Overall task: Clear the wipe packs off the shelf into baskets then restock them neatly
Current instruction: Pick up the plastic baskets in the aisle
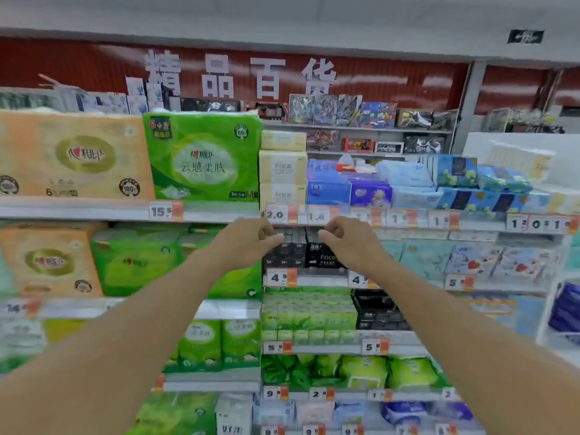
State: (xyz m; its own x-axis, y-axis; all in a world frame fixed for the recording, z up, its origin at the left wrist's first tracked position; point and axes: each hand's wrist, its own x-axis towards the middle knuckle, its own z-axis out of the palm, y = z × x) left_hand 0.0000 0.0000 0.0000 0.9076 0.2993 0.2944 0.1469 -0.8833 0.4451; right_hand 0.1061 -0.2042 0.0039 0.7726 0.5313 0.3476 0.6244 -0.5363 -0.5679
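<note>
You are facing a store aisle of tissue and wipe goods under a red wall sign (238, 73), with price tags along every shelf edge. The black packs (301, 249) stand in a tight row on the second shelf (317, 280) of the narrow bay, straight ahead of you and just beyond your fingers. Your left hand (248, 243) and right hand (348, 243) are both raised in front of that row, one toward each end, about equally near. The fingers of each hand are loosely curled and seem to hold nothing, though blur makes it hard to say whether the tips touch the packs. The row's long axis runs left to right, so you would likely close in from both ends. Green packs (307, 312) sit on the shelf below and large green bundles (204, 155) up to the left. No basket is in view.
</note>
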